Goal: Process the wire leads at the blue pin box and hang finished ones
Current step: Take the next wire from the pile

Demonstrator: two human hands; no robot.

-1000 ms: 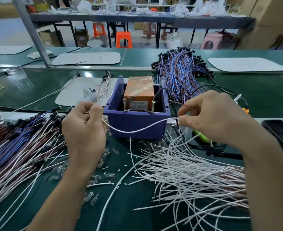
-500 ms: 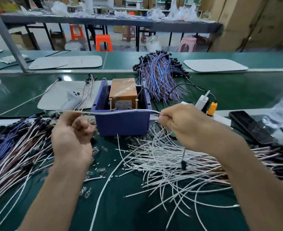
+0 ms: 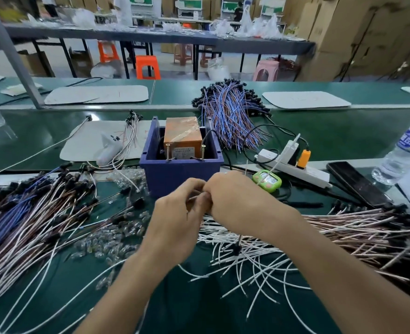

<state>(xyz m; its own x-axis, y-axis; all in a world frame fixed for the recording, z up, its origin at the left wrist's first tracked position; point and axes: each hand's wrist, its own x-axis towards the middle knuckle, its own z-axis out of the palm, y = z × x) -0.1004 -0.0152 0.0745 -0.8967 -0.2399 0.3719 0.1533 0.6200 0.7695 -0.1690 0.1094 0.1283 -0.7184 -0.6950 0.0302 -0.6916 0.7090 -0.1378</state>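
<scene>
Both hands are closing in: half a second ago they were pulling a white lead taut across the box front, now the left hand (image 3: pixel 175 220) and right hand (image 3: pixel 237 206) are meeting knuckle to knuckle just in front of the blue pin box (image 3: pixel 182 173).

Fingers (image 3: pixel 195 185) on both hands are curling inward, tips pressing together where the hands meet. Cannot tell what they are pinching, as the lead is hiding between them.

The box is sitting on the green worktop (image 3: pixel 199 297). Two upright pins (image 3: pixel 167 153) are standing inside its front wall, with an orange block (image 3: pixel 183 133) sitting behind them.

- Loose white leads (image 3: pixel 252 263) are lying under and right of the right wrist.
- Pinkish leads with black ends (image 3: pixel 368 235) are fanning out far right.
- A mixed lead pile (image 3: pixel 30 225) is spreading over the left side.
- Small clear bulbs (image 3: pixel 112 239) are lying scattered between that pile and the left forearm.
- A blue-and-brown bundle (image 3: pixel 230 116) is lying behind the box, to its right.

To the right of the box, a green gadget (image 3: pixel 266 181), power strip (image 3: pixel 305 173), phone (image 3: pixel 358 186) and water bottle (image 3: pixel 404 153) are sitting in a row.
</scene>
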